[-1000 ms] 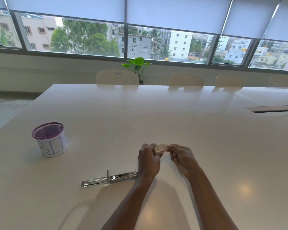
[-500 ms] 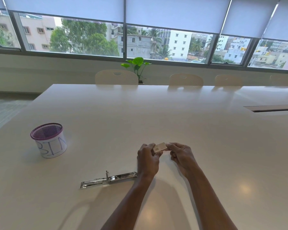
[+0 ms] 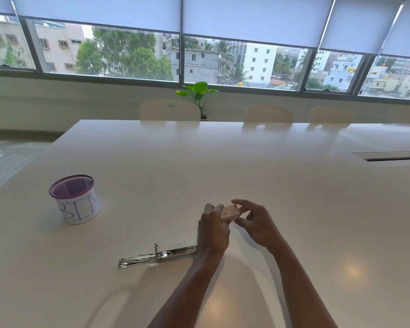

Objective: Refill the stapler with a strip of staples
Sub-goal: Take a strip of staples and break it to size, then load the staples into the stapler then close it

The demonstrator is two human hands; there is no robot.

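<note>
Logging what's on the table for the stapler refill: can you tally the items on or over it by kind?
Silver metal stapler, lying opened flat: 1
Small tan cardboard staple box, held in both hands: 1
Purple mesh pot labelled BIN: 1
Total: 3

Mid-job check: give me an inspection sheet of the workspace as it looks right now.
Surface: white table, glossy, light reflections near the front edge.
Job's things: stapler opened flat, left of the hands; small staple box held above the table.
Clutter: mesh bin with a paper label, far left.
Grippers: left hand and right hand both pinch the box.
Cables: nothing seen; a slot in the table at right.
Surroundings: chairs, plant, windows with blinds.
</note>
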